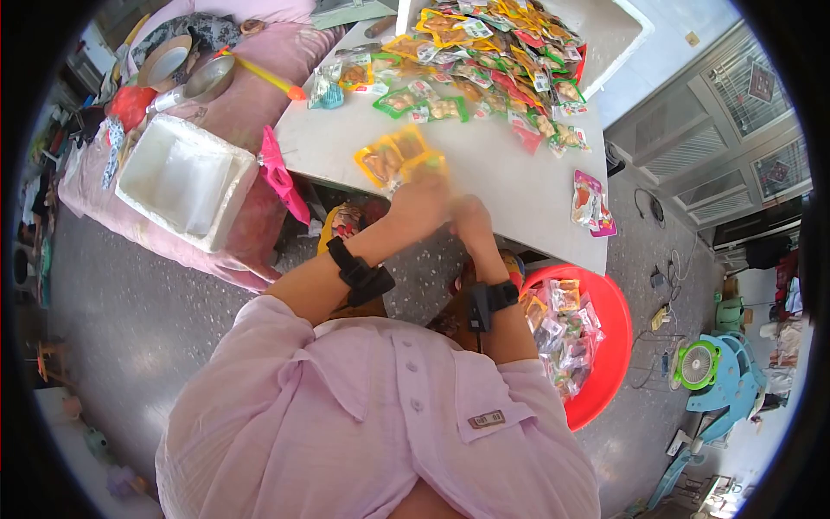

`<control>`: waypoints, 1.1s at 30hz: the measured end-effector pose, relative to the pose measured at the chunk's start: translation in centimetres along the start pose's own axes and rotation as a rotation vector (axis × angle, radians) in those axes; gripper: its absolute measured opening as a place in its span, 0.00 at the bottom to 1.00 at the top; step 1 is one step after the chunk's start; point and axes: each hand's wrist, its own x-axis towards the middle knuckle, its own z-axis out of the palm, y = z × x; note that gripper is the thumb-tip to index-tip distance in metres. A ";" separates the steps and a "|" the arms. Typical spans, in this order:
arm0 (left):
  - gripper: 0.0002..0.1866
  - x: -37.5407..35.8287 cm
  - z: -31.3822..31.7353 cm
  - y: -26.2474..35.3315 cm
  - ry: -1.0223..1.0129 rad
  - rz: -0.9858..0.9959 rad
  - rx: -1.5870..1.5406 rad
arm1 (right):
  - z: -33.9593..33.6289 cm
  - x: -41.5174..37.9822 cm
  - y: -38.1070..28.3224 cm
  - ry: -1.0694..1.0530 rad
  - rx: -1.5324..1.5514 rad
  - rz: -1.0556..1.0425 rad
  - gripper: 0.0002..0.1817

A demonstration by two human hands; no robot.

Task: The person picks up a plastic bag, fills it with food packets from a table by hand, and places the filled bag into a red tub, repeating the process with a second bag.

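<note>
My left hand [419, 208] is over the front part of the white table, blurred, with its fingers curled at the lower edge of a yellow snack packet [428, 164]. Another yellow snack packet [380, 163] overlaps it on the left, with brownish food showing through its clear window. Close beside the left hand, my right hand [471, 218] is closed near the table's front edge. Whatever its fingers may hold is hidden. Both wrists wear black straps with small boxes.
A big pile of snack packets [493, 60] covers the back of the table [519, 203]. Pink packets [588, 203] lie at the right edge. Below stands a red basin [612, 363] of packets. On the left are a white foam box [186, 177] and a pink umbrella [281, 177].
</note>
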 end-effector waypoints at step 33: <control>0.13 0.2 0.6 -1.7 0.227 0.087 0.006 | 5.9 6.0 6.3 -0.361 0.796 -0.295 0.09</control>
